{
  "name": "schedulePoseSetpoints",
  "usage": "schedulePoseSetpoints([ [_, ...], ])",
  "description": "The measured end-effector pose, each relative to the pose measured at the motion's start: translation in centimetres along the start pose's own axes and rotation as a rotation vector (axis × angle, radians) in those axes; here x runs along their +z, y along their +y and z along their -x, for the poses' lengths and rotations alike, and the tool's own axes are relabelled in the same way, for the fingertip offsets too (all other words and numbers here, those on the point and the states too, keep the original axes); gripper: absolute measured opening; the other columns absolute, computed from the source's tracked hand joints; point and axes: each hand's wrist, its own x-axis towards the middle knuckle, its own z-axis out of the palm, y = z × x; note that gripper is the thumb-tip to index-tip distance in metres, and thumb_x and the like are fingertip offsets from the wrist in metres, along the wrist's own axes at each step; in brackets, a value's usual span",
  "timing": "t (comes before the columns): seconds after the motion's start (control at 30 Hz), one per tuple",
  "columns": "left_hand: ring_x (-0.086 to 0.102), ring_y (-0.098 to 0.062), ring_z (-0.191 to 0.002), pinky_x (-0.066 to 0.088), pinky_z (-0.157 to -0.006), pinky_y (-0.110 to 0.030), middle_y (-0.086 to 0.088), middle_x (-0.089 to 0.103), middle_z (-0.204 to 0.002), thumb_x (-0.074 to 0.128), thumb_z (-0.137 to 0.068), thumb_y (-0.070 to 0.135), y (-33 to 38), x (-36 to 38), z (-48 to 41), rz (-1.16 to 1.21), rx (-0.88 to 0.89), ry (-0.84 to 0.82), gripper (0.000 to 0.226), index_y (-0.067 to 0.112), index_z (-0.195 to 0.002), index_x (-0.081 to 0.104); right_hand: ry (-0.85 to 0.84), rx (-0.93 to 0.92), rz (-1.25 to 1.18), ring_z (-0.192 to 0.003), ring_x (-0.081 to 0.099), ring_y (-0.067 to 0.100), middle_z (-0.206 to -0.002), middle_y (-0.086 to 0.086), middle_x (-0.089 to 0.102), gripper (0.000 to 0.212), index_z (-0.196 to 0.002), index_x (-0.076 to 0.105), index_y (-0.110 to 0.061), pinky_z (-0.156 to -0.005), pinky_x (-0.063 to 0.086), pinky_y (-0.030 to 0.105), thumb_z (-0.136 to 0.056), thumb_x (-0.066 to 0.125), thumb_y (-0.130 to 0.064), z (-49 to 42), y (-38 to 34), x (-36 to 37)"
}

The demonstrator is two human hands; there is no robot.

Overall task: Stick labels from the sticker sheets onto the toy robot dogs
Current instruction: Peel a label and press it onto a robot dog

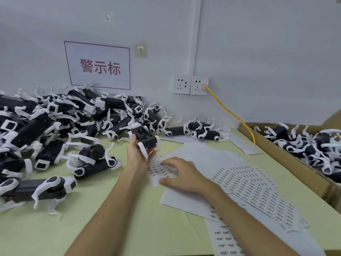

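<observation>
Just past the middle of the pale green bench (110,209), the left hand (137,152) holds one toy robot dog (144,136) up off the surface, palm turned toward the camera, fingers and thumb curled round its black body so that its underside faces up and its white legs stick out to either side. Beside it and a little nearer, the right hand (180,174) lies palm down on a small sticker sheet (156,169), fingers bent with their tips on the rows of printed labels and the thumb at the sheet's near edge; the fingertips are blurred, and I cannot tell whether they pinch a label or only rest on the paper. That sheet lies on top of larger blank white sheets (203,154). To the right, a wider label sheet (258,193) lies fanned out and crumpled at its edges, and another strip of labels (225,241) runs toward the near edge of the bench, partly under the right forearm. A big heap of dogs (46,126), black with white legs, fills the left side of the bench against the wall, with a few more (199,131) lying apart near the back. At the right stands a cardboard box (287,159) holding further dogs (304,146). On the wall hang a white sign (98,66) with red characters and a double socket (191,85), from which a yellow cable (232,113) runs down behind the box.
</observation>
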Motion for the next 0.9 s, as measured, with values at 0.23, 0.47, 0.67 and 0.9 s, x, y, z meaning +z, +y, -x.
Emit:
schedulePoseSetpoints([
  [0.23,0.067,-0.018,-0.081,0.048,-0.069,-0.030,-0.005,0.073,-0.102,0.040,-0.108,0.050,-1.2,0.6,0.4,-0.115,0.001,-0.019,0.050,0.015,-0.134,0.063,0.068,0.007,0.071,-0.129,0.047,0.009,-0.136,-0.015,0.055,0.063,-0.137,0.057,-0.034,-0.108,0.030,0.035,-0.083,0.070,-0.064,-0.2,-0.1,0.6],
  [0.47,0.053,-0.013,-0.060,0.031,-0.045,-0.023,-0.002,0.065,-0.078,0.049,-0.103,0.056,0.4,0.2,-0.2,-0.064,0.012,-0.041,0.044,0.016,-0.097,0.064,0.077,0.030,0.029,-0.123,0.053,0.009,-0.130,-0.013,0.060,0.062,-0.136,0.059,-0.035,-0.108,0.034,0.038,-0.081,0.076,-0.057,-0.3,-0.4,0.3],
  [0.67,0.054,-0.006,-0.056,0.030,-0.055,-0.021,0.004,0.069,-0.076,0.065,-0.098,0.040,0.8,-0.5,-0.1,-0.138,0.033,-0.231,0.033,0.008,-0.100,0.072,0.087,0.053,0.000,-0.120,0.056,0.010,-0.129,-0.010,0.066,0.052,-0.135,0.061,-0.032,-0.110,0.037,0.040,-0.087,0.077,-0.042,-0.2,-0.7,-0.2],
  [0.9,0.058,-0.009,-0.062,0.032,-0.051,-0.020,0.000,0.074,-0.094,0.069,-0.096,0.032,1.7,-0.6,0.2,-0.160,0.027,-0.194,0.019,0.016,-0.090,0.077,0.147,0.115,-0.166,-0.102,0.065,0.009,-0.106,-0.009,0.072,0.038,-0.122,0.071,-0.027,-0.100,0.048,0.030,-0.085,0.080,-0.022,-0.4,-0.4,0.0],
])
